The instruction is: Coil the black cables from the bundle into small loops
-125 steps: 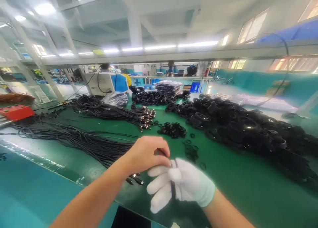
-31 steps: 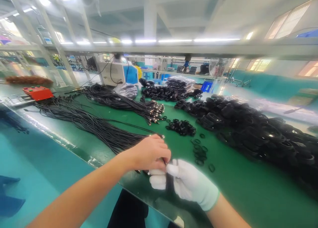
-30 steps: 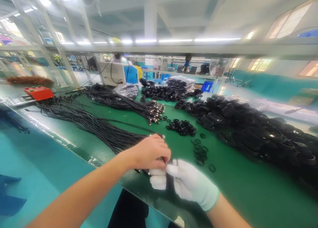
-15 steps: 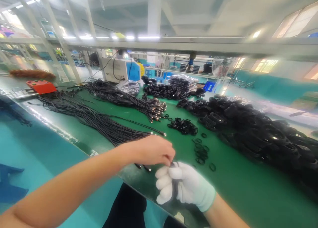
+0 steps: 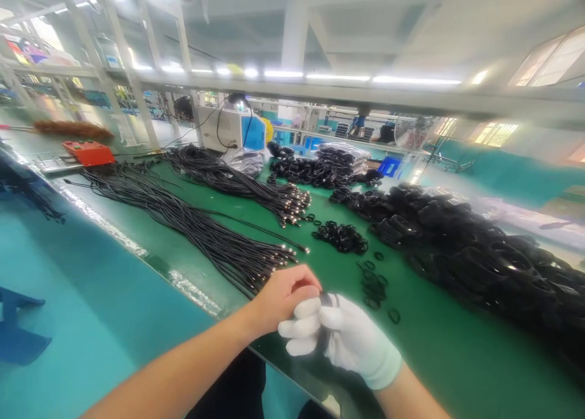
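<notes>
In a white glove, my right hand is closed around a small coil of black cable, whose strands show between thumb and fingers. My bare left hand has its fingers curled and pinched at the top of that coil, touching the gloved fingers. Its fingertips are partly hidden. Both hands are over the near edge of the green table. Just beyond my left hand lie the metal plug ends of a long bundle of black cables. Small black rings lie loose to the right of the hands.
A second cable bundle lies farther back, beside a heap of small black rings. Coiled black cables are piled along the right. A red control box and a white-and-blue machine stand at the back left.
My left hand has moved down and nearer to me, turning beside the gloved hand, so more plug ends show behind it. My right hand keeps its hold on the coil. The view has shifted slightly.
</notes>
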Demonstrator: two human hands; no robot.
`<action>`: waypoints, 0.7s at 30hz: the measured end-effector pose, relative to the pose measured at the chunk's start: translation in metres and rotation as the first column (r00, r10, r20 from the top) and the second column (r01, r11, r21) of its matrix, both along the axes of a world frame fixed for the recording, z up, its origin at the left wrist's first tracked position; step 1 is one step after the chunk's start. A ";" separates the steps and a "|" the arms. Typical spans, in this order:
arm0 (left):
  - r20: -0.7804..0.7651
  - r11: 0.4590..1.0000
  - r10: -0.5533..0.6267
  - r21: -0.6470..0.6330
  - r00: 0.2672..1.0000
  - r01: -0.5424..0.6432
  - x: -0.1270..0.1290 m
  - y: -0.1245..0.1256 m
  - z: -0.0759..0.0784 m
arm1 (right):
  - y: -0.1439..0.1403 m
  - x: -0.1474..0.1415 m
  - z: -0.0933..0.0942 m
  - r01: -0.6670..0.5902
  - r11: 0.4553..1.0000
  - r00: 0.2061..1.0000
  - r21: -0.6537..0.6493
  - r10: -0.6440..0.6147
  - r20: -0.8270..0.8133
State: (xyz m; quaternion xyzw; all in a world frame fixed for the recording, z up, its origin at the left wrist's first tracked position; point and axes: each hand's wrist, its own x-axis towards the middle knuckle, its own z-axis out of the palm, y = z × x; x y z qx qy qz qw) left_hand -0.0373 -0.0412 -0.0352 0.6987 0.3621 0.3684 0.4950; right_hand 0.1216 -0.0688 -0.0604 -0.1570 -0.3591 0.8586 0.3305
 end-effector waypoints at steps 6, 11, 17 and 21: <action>0.079 0.998 0.057 0.020 0.995 -0.059 0.002 -0.006 -0.012 | 0.001 0.002 0.009 0.004 0.989 0.996 0.147 -0.017 0.091; 0.196 0.999 0.019 -0.043 0.981 -0.010 0.004 -0.012 -0.019 | 0.003 0.002 0.016 -0.069 0.979 0.996 0.194 0.057 0.071; 0.215 0.942 -0.230 -0.196 0.949 0.272 -0.002 -0.013 -0.011 | 0.004 0.008 0.016 -0.182 0.939 0.981 0.291 0.151 0.124; 0.106 0.978 -0.170 -0.106 0.980 0.181 -0.001 -0.019 -0.010 | 0.005 0.010 0.014 -0.248 0.926 0.966 0.286 0.213 0.146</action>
